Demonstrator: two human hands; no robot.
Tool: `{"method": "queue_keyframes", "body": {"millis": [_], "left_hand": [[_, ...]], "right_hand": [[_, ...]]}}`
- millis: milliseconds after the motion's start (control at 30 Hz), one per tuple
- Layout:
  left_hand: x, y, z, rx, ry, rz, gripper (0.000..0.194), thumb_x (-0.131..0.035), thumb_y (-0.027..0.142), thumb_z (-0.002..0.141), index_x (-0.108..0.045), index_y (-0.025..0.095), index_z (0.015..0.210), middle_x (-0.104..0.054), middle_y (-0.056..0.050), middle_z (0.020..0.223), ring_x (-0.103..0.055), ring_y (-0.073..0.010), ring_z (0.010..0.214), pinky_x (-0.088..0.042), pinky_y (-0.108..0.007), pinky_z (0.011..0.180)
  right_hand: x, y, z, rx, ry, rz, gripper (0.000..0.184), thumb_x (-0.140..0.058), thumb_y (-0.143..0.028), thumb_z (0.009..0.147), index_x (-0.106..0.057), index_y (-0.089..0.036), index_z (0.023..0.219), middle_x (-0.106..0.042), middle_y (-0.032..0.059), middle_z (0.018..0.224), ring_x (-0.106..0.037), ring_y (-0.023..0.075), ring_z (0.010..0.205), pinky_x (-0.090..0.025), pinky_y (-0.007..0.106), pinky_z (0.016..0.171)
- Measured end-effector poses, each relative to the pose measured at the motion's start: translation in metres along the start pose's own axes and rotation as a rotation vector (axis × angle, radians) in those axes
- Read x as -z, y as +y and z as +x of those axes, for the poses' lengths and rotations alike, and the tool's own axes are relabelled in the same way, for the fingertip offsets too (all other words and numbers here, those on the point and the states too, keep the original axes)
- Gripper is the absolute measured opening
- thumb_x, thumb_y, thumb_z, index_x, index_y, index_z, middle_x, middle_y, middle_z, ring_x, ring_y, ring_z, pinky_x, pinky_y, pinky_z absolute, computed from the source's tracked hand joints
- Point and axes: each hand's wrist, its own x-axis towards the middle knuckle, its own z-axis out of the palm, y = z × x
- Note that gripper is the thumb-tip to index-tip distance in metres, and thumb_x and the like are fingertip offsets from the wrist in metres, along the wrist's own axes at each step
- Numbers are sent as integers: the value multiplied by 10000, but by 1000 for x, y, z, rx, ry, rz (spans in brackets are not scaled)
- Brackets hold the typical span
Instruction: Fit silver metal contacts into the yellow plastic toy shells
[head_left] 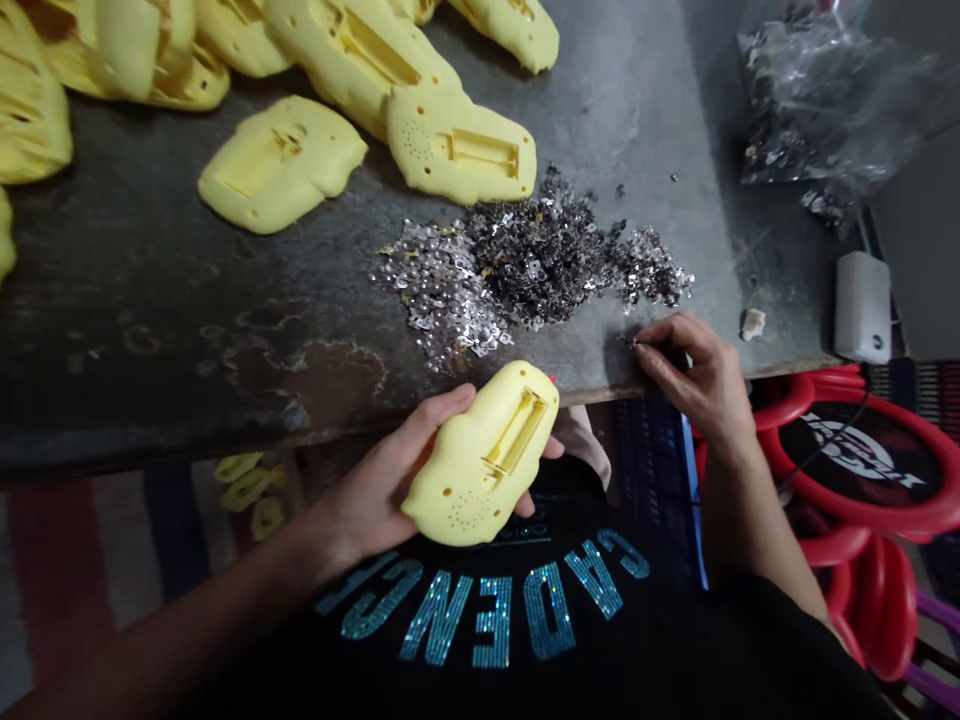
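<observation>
My left hand [390, 480] is wrapped round a yellow plastic toy shell [457, 480], held just off the table's front edge. Its battery compartment and a cluster of speaker holes face up. To the right, my right hand [694, 375] rests by the table edge with thumb and forefinger pinched on a tiny dark metal piece, perhaps a battery contact, too small to make out fully. Beyond both hands lies a heap of small metal battery contacts, shiny silver ones [442, 290] at left and darker ones [536, 255] in the middle.
Several more yellow shells [285, 165] lie on the grey metal table [150, 330] at the back left. A clear plastic bag of metal pieces [802, 110] sits at the back right, above a white box [862, 305]. Red round stools [862, 450] and a blue crate [660, 480] stand below.
</observation>
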Motion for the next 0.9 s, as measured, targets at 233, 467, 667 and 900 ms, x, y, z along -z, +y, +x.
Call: {"method": "queue_keyframes", "body": {"millis": [233,467,667,900], "left_hand": [[-1,-1,0,-29,-6,-1,651,-817,738,978,-854,280,1438,-910,-128,1265,-899,-296,804,-686,-293,608],[0,-2,2,-34,-64,-26,643,-774,718,1029,-856,206,1409,-892,-162,1321,-905,-304,850,-710,-315,684],[-9,-5,6,-102,-128,-96,627,-817,652,1029,-771,202,1463,-893,-137,1332,-902,-305,942,-719,-355,772],[-9,-11,8,-159,-221,-146,660,-701,575,1099,-612,156,1601,-870,-186,1335,-880,-316,1018,-720,-483,963]], "right_hand": [[8,11,-1,-30,7,-199,143,-750,-358,1019,-727,-272,908,-781,29,870,-712,260,844,-450,426,839],[1,10,-2,46,46,-198,125,-723,-329,1059,-819,-292,1130,-811,58,1044,-747,272,945,-531,449,893],[-4,-15,-1,123,33,-59,56,-767,-311,1089,-819,-295,1073,-836,45,990,-773,269,914,-532,454,838],[-15,-69,-4,459,14,161,247,-833,-112,1016,-777,-288,1181,-865,12,1039,-790,220,842,-601,409,774]]}}
